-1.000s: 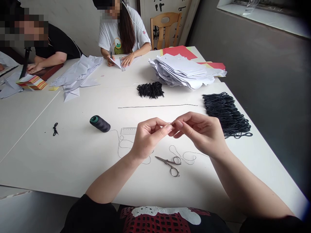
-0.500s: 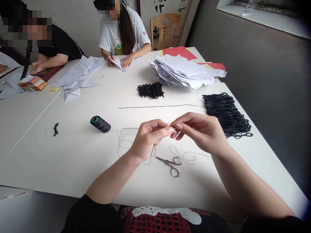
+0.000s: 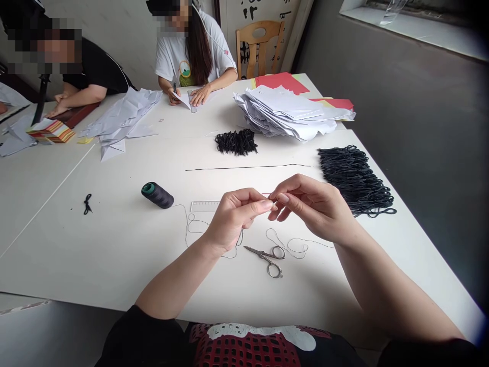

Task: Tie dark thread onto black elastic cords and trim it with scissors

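My left hand point(image 3: 237, 216) pinches a thin dark cord, and a loop of it hangs below the palm. Right against its fingertips, my right hand point(image 3: 313, 206) is also closed in a pinch on the cord. Beneath the hands lie metal scissors point(image 3: 267, 259), blades pointing left, with loose thin thread point(image 3: 298, 248) curling beside them. A clear ruler point(image 3: 204, 206) is partly covered by my left hand. Farther left, a spool of black thread point(image 3: 157, 195) rests on its side. What exactly is between the fingertips is too small to tell.
Looped black cords point(image 3: 355, 178) lie at the right, a smaller black bundle point(image 3: 237, 142) farther back. One straight cord point(image 3: 248, 167) lies across the white table point(image 3: 95, 260). Stacked papers point(image 3: 286, 112) are behind. Two people sit across; one holds a pen and ruler.
My right hand's fingers have shifted very slightly at the pinch point. My left hand looks almost unchanged.
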